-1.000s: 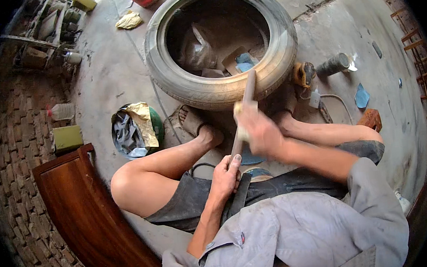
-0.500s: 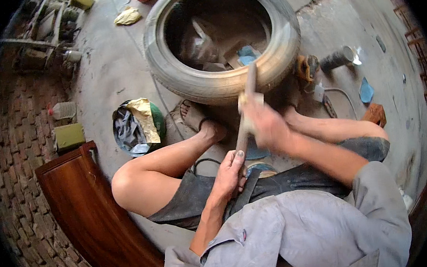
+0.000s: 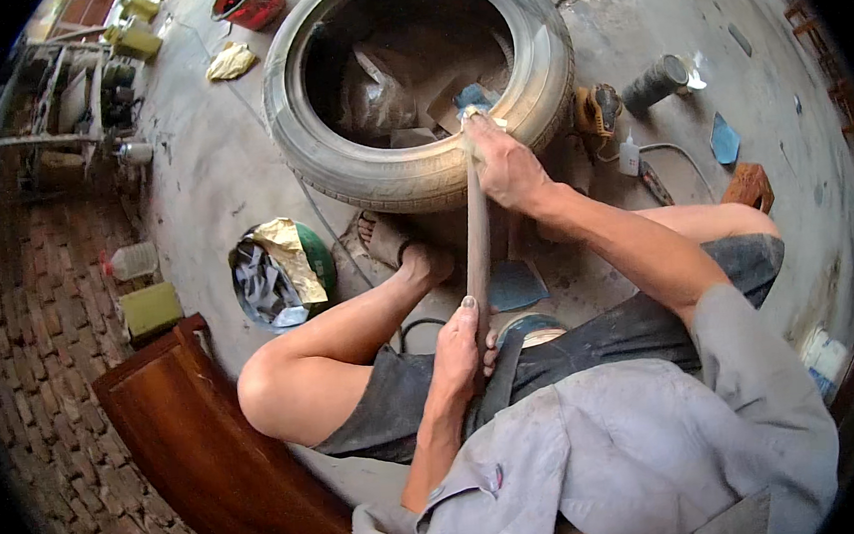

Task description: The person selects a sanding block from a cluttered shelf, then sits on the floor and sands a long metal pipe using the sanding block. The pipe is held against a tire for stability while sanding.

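Observation:
A long greyish-brown wooden rod point(image 3: 478, 238) slants from my lap to the near rim of a car tyre point(image 3: 380, 175). My left hand point(image 3: 457, 350) is wrapped round its lower end, thumb lying along the wood. At the far end, my right hand point(image 3: 507, 165) closes over the rod with a pale yellowish folded piece of sandpaper point(image 3: 475, 113) showing at its fingertips. That end touches or hangs just over the tyre; I cannot tell which. Inside the tyre lie a clear plastic bag point(image 3: 378, 95) and a blue scrap point(image 3: 474, 96).
Left of my legs stands a bucket point(image 3: 319, 265) stuffed with wrappers, beside a brown wooden panel point(image 3: 199, 426). A yellow power tool point(image 3: 597, 111), a dark cylinder point(image 3: 655, 83), a cable and a blue sheet scrap point(image 3: 724, 139) lie at right. A red bucket point(image 3: 251, 5) stands far left.
My right hand has slid up the rod, away from me, from its middle to the far end. My left hand keeps its hold on the lower end. The whole view has shifted slightly.

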The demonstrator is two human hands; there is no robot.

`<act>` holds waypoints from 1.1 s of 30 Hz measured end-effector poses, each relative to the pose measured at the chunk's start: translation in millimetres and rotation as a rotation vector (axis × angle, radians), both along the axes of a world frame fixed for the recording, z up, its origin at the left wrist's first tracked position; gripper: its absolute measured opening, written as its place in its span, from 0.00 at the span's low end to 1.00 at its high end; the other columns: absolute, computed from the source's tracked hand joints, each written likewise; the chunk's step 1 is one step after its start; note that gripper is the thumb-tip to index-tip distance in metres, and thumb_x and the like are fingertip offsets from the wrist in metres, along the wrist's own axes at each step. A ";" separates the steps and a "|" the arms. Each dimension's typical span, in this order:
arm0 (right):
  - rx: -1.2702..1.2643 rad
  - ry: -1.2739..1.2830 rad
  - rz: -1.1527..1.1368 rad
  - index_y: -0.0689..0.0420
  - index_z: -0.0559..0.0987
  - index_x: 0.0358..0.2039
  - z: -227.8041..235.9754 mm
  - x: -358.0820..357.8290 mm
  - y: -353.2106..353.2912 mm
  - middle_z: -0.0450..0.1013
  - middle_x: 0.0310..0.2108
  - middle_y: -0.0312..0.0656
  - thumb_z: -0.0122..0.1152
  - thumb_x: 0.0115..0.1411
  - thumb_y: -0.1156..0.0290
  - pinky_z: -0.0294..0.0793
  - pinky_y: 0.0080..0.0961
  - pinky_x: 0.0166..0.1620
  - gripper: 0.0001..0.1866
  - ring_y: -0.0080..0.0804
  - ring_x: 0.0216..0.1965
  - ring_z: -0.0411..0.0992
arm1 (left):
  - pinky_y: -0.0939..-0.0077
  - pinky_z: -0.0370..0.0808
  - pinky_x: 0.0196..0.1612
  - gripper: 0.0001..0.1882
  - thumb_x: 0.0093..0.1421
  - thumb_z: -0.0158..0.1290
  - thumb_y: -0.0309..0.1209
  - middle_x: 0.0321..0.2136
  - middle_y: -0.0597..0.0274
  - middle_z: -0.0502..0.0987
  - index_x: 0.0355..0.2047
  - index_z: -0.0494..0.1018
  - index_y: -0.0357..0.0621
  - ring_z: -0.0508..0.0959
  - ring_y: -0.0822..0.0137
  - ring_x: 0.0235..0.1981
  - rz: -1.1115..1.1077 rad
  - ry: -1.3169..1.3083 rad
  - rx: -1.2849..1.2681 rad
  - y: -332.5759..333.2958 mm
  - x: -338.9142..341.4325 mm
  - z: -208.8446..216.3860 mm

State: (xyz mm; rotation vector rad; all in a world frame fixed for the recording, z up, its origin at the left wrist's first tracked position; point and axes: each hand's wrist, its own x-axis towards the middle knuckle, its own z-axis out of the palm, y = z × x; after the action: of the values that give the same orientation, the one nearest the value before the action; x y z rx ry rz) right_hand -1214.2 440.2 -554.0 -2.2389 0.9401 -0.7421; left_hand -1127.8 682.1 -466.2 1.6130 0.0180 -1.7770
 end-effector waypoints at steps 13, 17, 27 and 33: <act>0.131 0.036 -0.022 0.76 0.69 0.59 2.5 14.0 24.3 0.65 0.62 0.72 0.53 0.58 0.77 0.63 0.45 0.70 0.29 0.63 0.68 0.61 | 0.76 0.66 0.18 0.28 0.74 0.38 0.60 0.24 0.65 0.69 0.45 0.67 0.46 0.68 0.71 0.17 0.091 0.233 0.032 5.1 7.6 -4.4; 0.000 -0.038 0.145 0.74 0.70 0.60 40.6 -20.9 121.3 0.66 0.62 0.71 0.51 0.56 0.78 0.61 0.46 0.71 0.29 0.61 0.68 0.63 | 0.75 0.66 0.18 0.30 0.74 0.35 0.61 0.24 0.65 0.69 0.45 0.67 0.46 0.68 0.69 0.17 0.105 0.190 0.075 12.1 6.1 -3.5; 0.015 -0.185 0.285 0.72 0.68 0.64 24.8 -32.6 127.2 0.63 0.67 0.66 0.54 0.57 0.75 0.59 0.46 0.72 0.33 0.58 0.70 0.60 | 0.78 0.62 0.14 0.30 0.75 0.33 0.61 0.19 0.68 0.65 0.44 0.69 0.46 0.63 0.72 0.13 0.184 0.389 0.076 11.8 16.1 4.1; -0.113 -0.101 0.274 0.71 0.73 0.57 -10.0 -14.4 4.4 0.69 0.59 0.67 0.51 0.56 0.76 0.65 0.45 0.69 0.27 0.61 0.65 0.66 | 0.79 0.60 0.13 0.30 0.75 0.32 0.61 0.18 0.68 0.63 0.44 0.67 0.45 0.61 0.74 0.12 0.169 0.409 0.097 1.6 8.7 13.1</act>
State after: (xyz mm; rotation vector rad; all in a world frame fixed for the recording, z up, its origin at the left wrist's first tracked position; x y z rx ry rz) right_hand -1228.6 444.5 -564.0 -2.3411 0.5406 -0.7896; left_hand -1119.2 683.6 -453.1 1.2447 0.4244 -1.9640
